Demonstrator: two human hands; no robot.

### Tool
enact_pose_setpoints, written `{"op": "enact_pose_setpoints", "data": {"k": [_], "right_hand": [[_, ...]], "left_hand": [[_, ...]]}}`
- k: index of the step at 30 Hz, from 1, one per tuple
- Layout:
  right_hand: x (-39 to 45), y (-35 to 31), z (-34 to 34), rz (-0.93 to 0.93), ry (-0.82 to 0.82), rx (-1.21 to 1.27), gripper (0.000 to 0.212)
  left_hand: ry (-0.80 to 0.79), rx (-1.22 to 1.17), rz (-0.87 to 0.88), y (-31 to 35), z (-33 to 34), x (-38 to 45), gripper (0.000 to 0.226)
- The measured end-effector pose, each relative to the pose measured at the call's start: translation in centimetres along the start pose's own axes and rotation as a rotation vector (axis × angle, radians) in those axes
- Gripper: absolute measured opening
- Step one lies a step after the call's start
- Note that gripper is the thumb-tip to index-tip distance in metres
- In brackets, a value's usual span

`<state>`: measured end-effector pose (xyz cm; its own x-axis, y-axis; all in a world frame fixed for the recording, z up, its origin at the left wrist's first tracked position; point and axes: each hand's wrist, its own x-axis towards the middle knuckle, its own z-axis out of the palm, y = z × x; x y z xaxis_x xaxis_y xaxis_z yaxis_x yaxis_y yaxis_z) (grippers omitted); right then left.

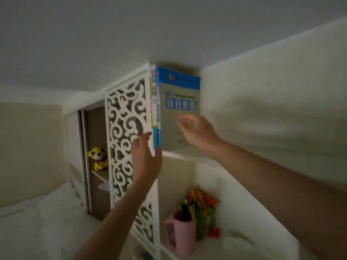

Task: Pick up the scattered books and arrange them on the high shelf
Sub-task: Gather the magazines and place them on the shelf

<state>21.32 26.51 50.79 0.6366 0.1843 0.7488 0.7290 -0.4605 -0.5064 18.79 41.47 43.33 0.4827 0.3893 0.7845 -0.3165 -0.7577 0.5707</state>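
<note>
I am steadying upright books (177,109) on the high shelf (180,153) under the ceiling (131,34); left hand (147,158) flat and open, right hand (197,132) loosely curled, empty.

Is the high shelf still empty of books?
No: several books stand upright on the high shelf, pressed against its left side panel, with both hands at them.

Dim, soft indoor light; motion blur, wide-angle bending at edges.
</note>
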Motion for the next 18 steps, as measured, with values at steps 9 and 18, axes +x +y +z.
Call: {"op": "enact_pose_setpoints", "data": {"k": [9, 18], "right_hand": [[-40.8, 12.9, -16.0, 0.359, -0.248, -0.389, 0.012], [-71.2, 22.7, -28.2, 1.304, -0.32, -0.536, 0.032]], "left_hand": [[-1.439, 0.04, 0.108, 8.3, 5.2, -32.7, 0.01], [-1.689, 0.092, -0.239, 12.2, 16.7, -58.3, 0.034]]}}
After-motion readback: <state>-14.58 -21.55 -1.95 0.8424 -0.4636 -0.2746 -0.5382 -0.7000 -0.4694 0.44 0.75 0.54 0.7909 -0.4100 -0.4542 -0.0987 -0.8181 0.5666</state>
